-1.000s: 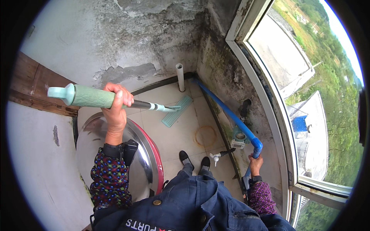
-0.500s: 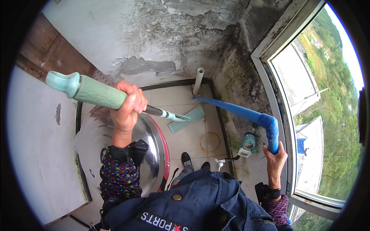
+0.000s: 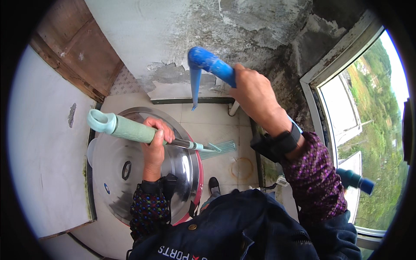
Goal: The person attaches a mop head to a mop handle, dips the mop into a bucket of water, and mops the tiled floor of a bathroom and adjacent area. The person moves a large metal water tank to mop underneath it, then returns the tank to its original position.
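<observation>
My left hand (image 3: 157, 139) is wrapped round the shaft of a flat mop, just below its pale green grip (image 3: 132, 130). The mop's slatted green head (image 3: 221, 150) lies on the tiled floor. Raised ahead of me, my right hand (image 3: 256, 93) grips the short end of a blue pipe with an elbow bend (image 3: 208, 60). From the bend the pipe's long section points down toward the floor by the far wall. Under my left forearm sits a large round metal lid (image 3: 125, 190) with a red rim below it.
A white pipe stub (image 3: 234, 108) rises from the floor at the far corner. Peeling, mouldy wall (image 3: 255, 26) stands ahead, and a window frame (image 3: 318, 104) runs along the right. A teal tube with a blue end (image 3: 357, 182) sticks out beside my right sleeve. My shoe (image 3: 214, 184) is on the tiles.
My right hand has lifted the blue pipe and swung it from the window side to ahead of me, off the white stub. In the picture, the mop and my left hand sit slightly lower right.
</observation>
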A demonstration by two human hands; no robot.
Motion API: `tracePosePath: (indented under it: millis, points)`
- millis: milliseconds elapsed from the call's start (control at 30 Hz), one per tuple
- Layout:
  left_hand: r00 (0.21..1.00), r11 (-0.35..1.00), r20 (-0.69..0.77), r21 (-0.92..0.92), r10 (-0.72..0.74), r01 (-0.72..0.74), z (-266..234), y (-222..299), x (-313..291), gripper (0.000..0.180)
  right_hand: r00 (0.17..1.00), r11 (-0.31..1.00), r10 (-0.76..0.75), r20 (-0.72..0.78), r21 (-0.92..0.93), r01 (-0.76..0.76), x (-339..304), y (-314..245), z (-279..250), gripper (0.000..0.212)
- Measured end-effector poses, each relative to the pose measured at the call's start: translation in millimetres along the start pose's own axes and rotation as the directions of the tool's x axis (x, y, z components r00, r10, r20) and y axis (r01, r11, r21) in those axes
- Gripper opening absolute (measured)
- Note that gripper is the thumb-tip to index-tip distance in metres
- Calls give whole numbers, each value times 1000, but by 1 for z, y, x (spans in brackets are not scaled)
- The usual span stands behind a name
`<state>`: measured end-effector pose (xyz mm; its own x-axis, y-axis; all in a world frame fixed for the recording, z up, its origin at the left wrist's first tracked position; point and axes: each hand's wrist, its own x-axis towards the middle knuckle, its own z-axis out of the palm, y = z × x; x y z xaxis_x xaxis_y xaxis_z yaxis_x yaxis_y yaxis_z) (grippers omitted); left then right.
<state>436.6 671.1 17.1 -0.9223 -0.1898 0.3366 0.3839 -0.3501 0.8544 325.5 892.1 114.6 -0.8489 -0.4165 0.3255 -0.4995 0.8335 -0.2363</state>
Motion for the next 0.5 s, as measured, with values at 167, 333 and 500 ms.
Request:
tracePosePath:
  millis: [167,333,500]
  points:
    - [1000,994,-14,108,25,-23,-14,4,-24,25,980,994,-110,169,34,105,74,-48,60,15]
    - [998,998,-36,41,50,-49,-10,2,-34,25,892,909,-416,175,71,410,131,-70,96,17]
    - [993,998,-116,-47,24,-29,-11,-1,-33,26,800,805,-594,87,50,592,186,-60,125,15]
